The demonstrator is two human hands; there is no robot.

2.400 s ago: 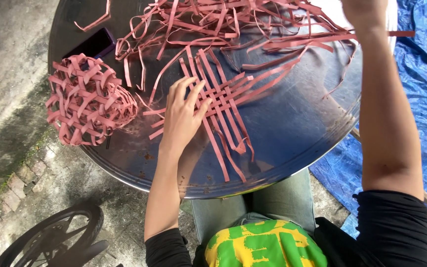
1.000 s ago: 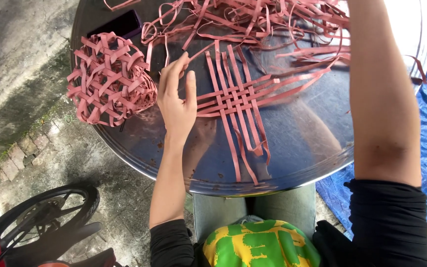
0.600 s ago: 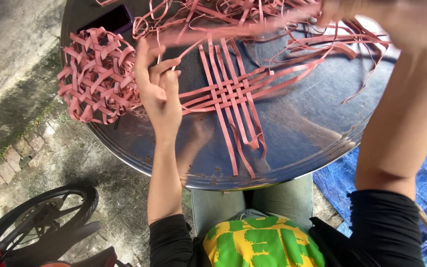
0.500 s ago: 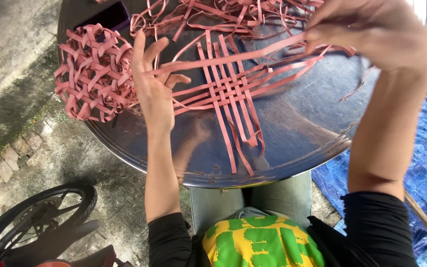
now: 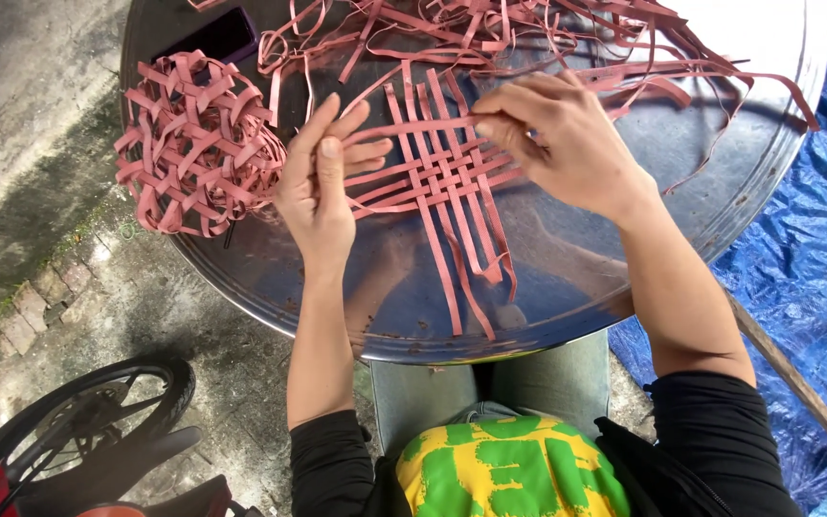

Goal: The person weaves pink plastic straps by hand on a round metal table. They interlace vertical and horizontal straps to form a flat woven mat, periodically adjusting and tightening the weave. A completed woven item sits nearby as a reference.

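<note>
A flat weave of pink strips (image 5: 437, 182) lies on a round shiny metal tray (image 5: 576, 278). My left hand (image 5: 323, 187) rests at the weave's left edge, fingers pinching the ends of the crosswise strips. Over the weave's upper right part, my right hand (image 5: 552, 139) pinches a pink strip between its fingertips. A finished open-lattice ball of the same pink strips (image 5: 193, 144) sits on the tray left of my left hand.
Loose pink strips (image 5: 528, 38) are heaped across the far side of the tray. A dark phone (image 5: 217, 38) lies at the tray's far left. A blue tarp (image 5: 806, 268) covers the ground on the right; a wheel (image 5: 78, 421) stands lower left.
My right hand came down from the far strip pile to the weave, bringing a strip across it. My left hand shifted to the weave's left edge.
</note>
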